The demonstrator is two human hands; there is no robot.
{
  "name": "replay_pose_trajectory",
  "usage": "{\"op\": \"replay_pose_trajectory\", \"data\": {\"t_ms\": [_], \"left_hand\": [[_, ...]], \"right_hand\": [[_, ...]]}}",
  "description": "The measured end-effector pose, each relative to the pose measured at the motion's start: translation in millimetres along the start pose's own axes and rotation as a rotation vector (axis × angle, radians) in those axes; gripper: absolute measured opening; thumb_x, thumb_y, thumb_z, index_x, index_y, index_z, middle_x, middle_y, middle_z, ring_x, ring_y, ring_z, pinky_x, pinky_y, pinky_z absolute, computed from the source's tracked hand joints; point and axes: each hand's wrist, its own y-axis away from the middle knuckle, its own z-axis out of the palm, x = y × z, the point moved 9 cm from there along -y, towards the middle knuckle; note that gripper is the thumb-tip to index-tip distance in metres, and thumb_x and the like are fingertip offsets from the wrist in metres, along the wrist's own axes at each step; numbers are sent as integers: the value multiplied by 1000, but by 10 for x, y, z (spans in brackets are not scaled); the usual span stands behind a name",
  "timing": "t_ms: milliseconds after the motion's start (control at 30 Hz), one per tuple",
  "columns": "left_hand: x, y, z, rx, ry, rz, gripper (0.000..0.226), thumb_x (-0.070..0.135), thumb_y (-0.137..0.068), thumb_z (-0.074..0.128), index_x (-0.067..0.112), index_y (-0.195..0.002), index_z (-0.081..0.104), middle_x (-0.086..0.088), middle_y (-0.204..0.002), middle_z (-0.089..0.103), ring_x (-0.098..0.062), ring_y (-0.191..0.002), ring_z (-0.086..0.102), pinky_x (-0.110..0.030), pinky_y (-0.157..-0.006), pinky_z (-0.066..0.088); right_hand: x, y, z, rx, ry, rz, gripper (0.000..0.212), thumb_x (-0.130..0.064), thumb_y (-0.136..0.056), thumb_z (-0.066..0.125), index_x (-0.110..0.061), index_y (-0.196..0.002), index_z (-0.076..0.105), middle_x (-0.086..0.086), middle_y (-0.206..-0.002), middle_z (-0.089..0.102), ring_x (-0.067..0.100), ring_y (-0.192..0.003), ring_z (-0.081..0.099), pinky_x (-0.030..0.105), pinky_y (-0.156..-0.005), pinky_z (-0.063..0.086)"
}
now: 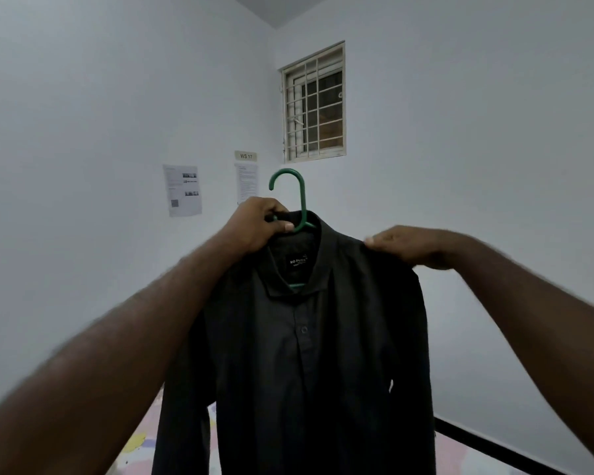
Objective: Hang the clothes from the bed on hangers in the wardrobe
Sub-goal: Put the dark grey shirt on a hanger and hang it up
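You hold a dark, matte button-up shirt [309, 337] aloft on a green plastic hanger [297, 200].
Your left hand [254, 228] curls around the hanger's neck; your right hand [405, 245] pinches the shoulder fabric.

Plain bedroom, white walls, barred window [314, 104], patterned bed [134, 443], taped notices [182, 190]

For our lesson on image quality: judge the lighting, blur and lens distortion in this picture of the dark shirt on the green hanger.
Head view: dim light swallows folds in the dark button-up shirt; the green plastic hanger is sharp; the right hand and both forearms are motion-blurred; wide-angle distortion stretches the forearms and tilts the barred window.
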Motion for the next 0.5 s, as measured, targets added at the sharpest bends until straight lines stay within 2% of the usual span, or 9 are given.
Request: {"op": "replay_pose_trajectory", "data": {"t_ms": [33,100,200,267,333,400,500], "left_hand": [[-33,5,-23,15,21,-7,11,14,-80,77,18,-87,69,3,-83,69,-15,-84,64,-28,-82,50],[-48,8,-17,23,49,-11,13,13,-79,78,21,-85,68,6,-81,68,-12,-84,64,-26,-81,48],[-33,-24,-4,35,60,-14,13,14,-80,77,21,-86,68,3,-87,70,-15,-89,66,-29,-85,50],[-11,-54,-37,57,74,-11,13,14,-80,77,19,-89,69,1,-88,70,-16,-89,66,-30,-85,51],[-11,-86,-90,76,95,-11,15,13,-80,77,16,-93,69,0,-87,70,-16,-86,65,-30,-85,51],[-36,-105,-134,84,98,-16,17,12,-79,78,14,-94,70,-2,-87,70,-17,-85,65,-31,-85,52],[-112,-100,-160,92,87,-36,19,12,-78,79,14,-95,71,-4,-88,72,-19,-87,67,-32,-86,52]], "right_hand": [[84,35,56,-36,-29,-16,35,-38,-102,47,-13,-88,66,-9,-71,60,9,-65,51,19,-60,41],[122,53,50,0,-84,-67,27,-26,-102,51,-11,-89,68,-6,-74,64,6,-66,55,17,-62,43],[52,-16,-127,210,152,-128,12,-20,-94,64,-14,-92,74,0,-88,72,10,-79,62,22,-73,45],[-27,-37,-241,373,278,-166,5,-19,-88,70,-16,-91,74,0,-87,71,12,-81,62,19,-69,43],[-50,-16,-289,437,226,-188,6,-22,-87,73,-16,-87,72,-1,-80,68,10,-75,59,19,-64,42],[19,-12,-253,377,206,-156,11,-24,-91,68,-14,-86,69,-3,-76,63,9,-70,54,22,-62,40],[147,-38,-131,248,216,-107,12,-19,-95,61,-13,-89,68,-2,-80,63,12,-74,53,23,-64,41]]}}
